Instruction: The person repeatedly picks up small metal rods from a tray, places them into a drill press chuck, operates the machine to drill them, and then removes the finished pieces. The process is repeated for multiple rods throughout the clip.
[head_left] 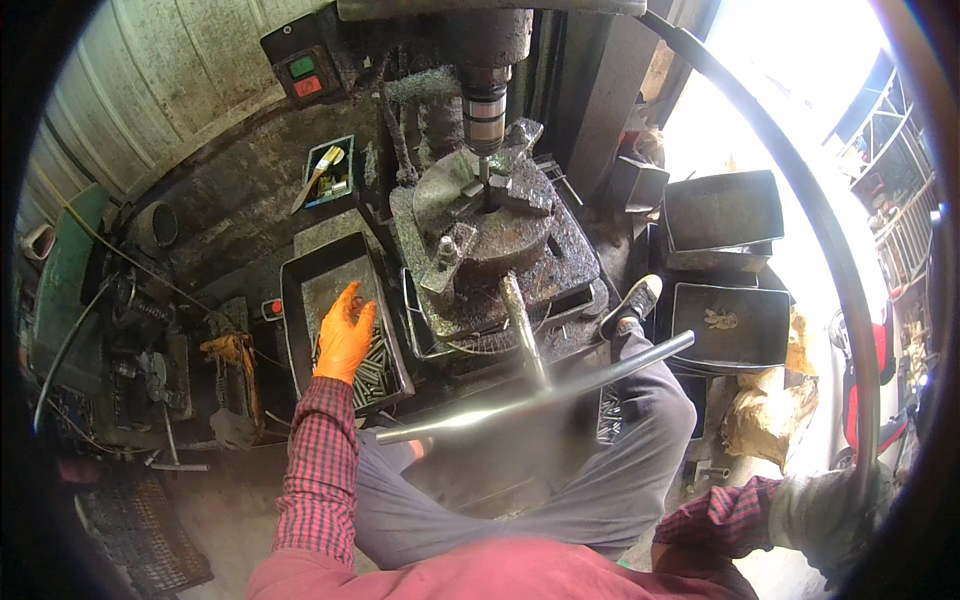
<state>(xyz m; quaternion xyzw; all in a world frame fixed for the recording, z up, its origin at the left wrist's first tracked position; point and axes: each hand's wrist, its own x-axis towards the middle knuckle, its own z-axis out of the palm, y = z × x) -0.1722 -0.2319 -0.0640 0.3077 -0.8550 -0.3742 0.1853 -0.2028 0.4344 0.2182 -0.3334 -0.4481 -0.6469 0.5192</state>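
Note:
My left hand, in an orange glove, is over a dark metal tray. Its fingers are slightly bent and apart, with nothing visible between them. Several short metal pins lie in the tray beside the hand. At the lower right my right hand, in a pale work glove, is closed round the lower end of a long curved lever. Ahead stands a drill press, its chuck above a round clamping fixture on the table. No workpiece can be made out under the bit.
A T-shaped steel bar handle juts toward me over my legs. Dark trays are stacked at right, one with a glove inside. A small box with a brush sits behind the left tray. A switch box with green and red buttons hangs above.

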